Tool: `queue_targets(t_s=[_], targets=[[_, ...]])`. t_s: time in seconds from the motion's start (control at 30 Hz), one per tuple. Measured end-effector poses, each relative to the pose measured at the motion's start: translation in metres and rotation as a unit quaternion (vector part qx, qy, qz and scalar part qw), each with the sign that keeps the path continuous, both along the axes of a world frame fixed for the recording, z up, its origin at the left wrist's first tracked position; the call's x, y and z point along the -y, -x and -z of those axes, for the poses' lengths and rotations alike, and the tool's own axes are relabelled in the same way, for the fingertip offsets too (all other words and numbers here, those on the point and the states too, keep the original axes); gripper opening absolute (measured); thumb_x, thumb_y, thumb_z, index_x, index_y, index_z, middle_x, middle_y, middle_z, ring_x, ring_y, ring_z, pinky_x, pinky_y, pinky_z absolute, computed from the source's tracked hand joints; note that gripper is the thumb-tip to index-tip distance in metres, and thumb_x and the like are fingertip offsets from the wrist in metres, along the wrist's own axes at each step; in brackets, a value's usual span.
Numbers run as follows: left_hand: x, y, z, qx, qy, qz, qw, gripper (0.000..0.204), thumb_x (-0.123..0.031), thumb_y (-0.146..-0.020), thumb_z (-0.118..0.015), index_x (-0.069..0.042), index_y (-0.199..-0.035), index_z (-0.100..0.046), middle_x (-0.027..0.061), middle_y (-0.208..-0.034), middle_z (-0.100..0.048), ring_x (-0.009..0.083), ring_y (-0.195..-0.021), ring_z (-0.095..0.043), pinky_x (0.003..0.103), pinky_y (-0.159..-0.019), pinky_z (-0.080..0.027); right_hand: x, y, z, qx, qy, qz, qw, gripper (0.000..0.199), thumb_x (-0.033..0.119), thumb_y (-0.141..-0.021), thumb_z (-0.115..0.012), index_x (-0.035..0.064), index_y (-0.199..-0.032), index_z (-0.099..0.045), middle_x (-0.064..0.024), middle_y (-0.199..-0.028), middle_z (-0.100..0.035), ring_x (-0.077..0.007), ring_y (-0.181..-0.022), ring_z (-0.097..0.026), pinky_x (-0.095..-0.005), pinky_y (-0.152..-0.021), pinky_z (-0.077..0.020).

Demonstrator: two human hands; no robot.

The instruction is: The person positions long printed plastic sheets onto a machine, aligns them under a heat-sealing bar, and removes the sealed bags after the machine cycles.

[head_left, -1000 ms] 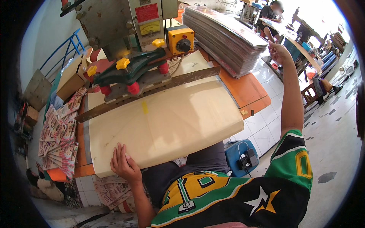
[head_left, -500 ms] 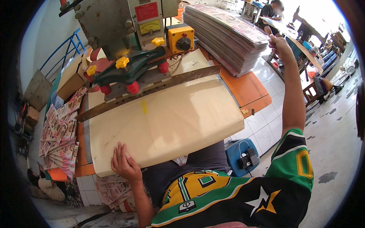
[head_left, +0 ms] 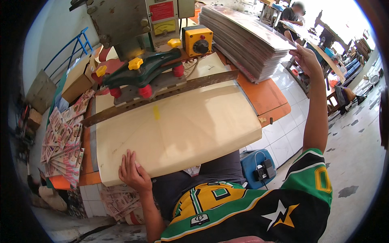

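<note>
My left hand lies flat on the near left part of a cream-coloured sheet, its fingers stretched out. This sheet covers the machine's work surface and curves down at its front edge. At the upper right, my right hand is raised to the near right corner of a tall stack of printed plastic sheets. Thumb and fingers pinch the corner of the top sheet, whose face shines with glare. Beyond the cream sheet stands a press machine with a dark green clamp plate and yellow star knobs.
A metal bar crosses behind the cream sheet. The yellow control box stands beside the stack. Printed pieces are heaped at the left near a cardboard box. A blue container sits on the floor; another person sits far off.
My right hand has moved slightly right and down and now pinches the top sheet's corner. The stack's top looks paler and shinier. My left hand stays on the cream sheet.
</note>
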State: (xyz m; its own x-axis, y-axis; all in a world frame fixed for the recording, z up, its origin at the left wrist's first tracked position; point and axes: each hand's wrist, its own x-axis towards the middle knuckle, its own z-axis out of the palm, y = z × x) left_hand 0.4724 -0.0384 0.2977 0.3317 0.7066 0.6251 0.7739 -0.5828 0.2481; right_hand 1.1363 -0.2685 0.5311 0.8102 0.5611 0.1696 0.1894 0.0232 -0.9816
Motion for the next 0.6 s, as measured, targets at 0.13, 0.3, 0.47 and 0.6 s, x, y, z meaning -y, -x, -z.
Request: queue_targets(t_s=[0.13,0.3,0.47,0.6], targets=[[0.0,-0.001,0.001,-0.001,-0.005,0.0,1.0,0.04,-0.02,-0.105,-0.041,-0.011,-0.134,-0.067,0.0062,-0.144,-0.063,0.0303,-0.136,-0.054,0.048,-0.113,-0.029,0.047,0.003,0.007,-0.033,-0.043,-0.003,0.999,0.026,0.026,-0.105,-0.062,0.0007,-0.112,-0.064,-0.0092,-0.103,-0.071,-0.015,-0.097,-0.071,-0.0171,-0.062,-0.0558],[-0.001,-0.001,0.0,0.001,-0.005,-0.002,1.0,0.04,-0.02,-0.104,-0.041,-0.011,-0.133,-0.067,0.0062,-0.143,-0.064,0.0305,-0.135,-0.055,0.047,-0.112,-0.03,0.081,0.031,0.026,-0.106,-0.178,0.017,0.978,0.027,0.026,-0.104,-0.063,0.0018,-0.116,-0.063,-0.0118,-0.11,-0.07,-0.0191,-0.102,-0.071,-0.0211,-0.067,-0.0597],[-0.001,-0.003,-0.004,-0.004,-0.012,-0.004,1.0,0.04,-0.02,-0.103,-0.041,-0.011,-0.132,-0.068,0.0049,-0.142,-0.065,0.0291,-0.134,-0.056,0.045,-0.111,-0.03,0.07,0.051,0.037,-0.216,-0.221,-0.036,0.95,0.031,0.029,-0.104,-0.063,0.0032,-0.121,-0.059,-0.0121,-0.114,-0.069,-0.0208,-0.101,-0.074,-0.0228,-0.066,-0.0643],[0.0,-0.004,-0.004,0.002,-0.006,-0.003,1.0,0.04,-0.02,-0.104,-0.041,-0.011,-0.132,-0.067,0.0053,-0.142,-0.065,0.0299,-0.134,-0.056,0.046,-0.112,-0.03,0.046,0.072,0.041,-0.16,-0.201,-0.063,0.964,0.035,0.025,-0.103,-0.063,0.0021,-0.129,-0.056,-0.0122,-0.122,-0.067,-0.0188,-0.111,-0.067,-0.0264,-0.082,-0.0605]])
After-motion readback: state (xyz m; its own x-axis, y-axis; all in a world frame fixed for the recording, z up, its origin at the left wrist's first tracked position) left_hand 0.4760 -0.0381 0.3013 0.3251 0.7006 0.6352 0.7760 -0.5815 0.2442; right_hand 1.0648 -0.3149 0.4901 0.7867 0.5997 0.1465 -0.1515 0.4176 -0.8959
